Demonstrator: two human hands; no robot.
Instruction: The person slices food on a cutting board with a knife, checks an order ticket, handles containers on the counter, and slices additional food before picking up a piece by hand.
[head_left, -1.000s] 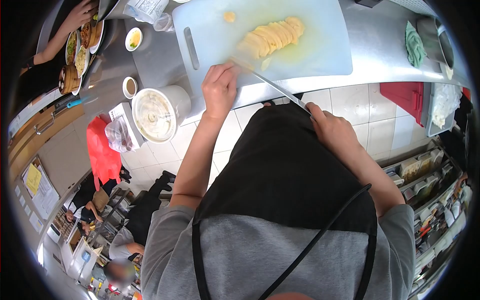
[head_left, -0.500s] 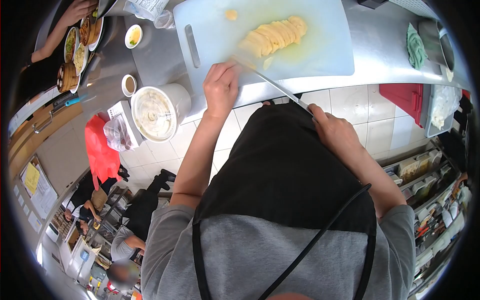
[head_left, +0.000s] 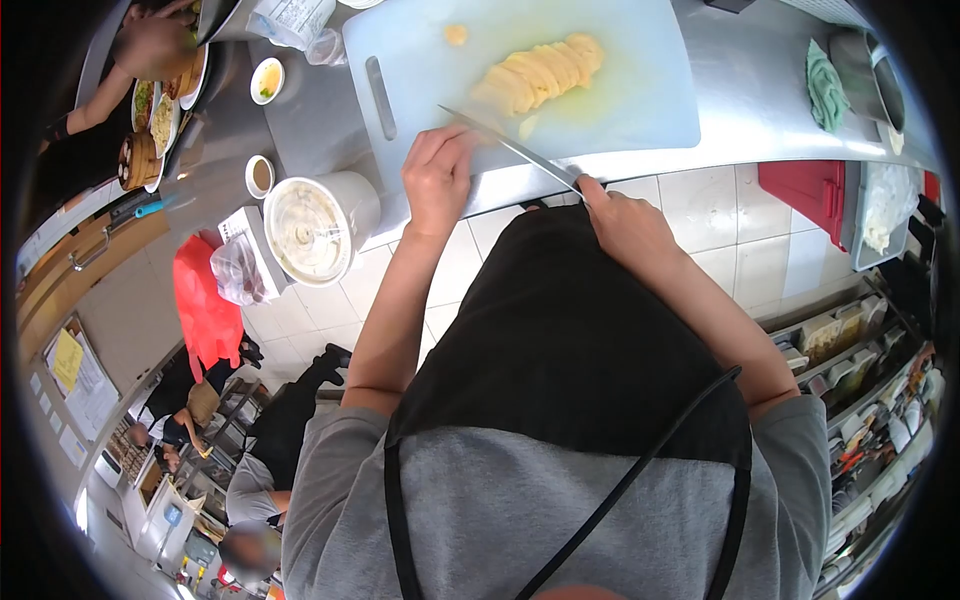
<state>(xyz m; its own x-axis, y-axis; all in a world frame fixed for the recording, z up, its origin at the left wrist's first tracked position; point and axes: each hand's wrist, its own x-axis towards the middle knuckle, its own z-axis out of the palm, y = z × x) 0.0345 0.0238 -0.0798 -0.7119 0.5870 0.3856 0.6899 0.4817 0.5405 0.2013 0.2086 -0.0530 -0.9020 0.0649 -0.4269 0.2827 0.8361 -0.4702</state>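
Note:
My right hand [head_left: 632, 228] is closed around the handle of a knife [head_left: 527, 153]. Its blade slants up and left over the near edge of a white cutting board [head_left: 640, 100], with the tip beyond my left fingers. Curled beside the blade, my left hand [head_left: 437, 182] is closed at the board's near edge; whatever its fingers hold is hidden. A fanned row of pale yellow slices [head_left: 545, 75] lies on the board in a wet yellowish patch. One small slice [head_left: 528, 127] sits apart near the blade, and a round piece [head_left: 456, 35] lies farther back.
Left of the board stand a lidded white tub [head_left: 318, 230], a sauce cup [head_left: 260, 176] and a small bowl [head_left: 267, 80]. A co-worker's arm [head_left: 95, 105] reaches over filled dishes at far left. A green cloth [head_left: 826, 88] and metal pot [head_left: 868, 80] are at right.
My right hand has moved left with the knife, so the blade tip now shows past my left fingers. My left hand has shifted only slightly. The co-worker's hand has moved over the dishes.

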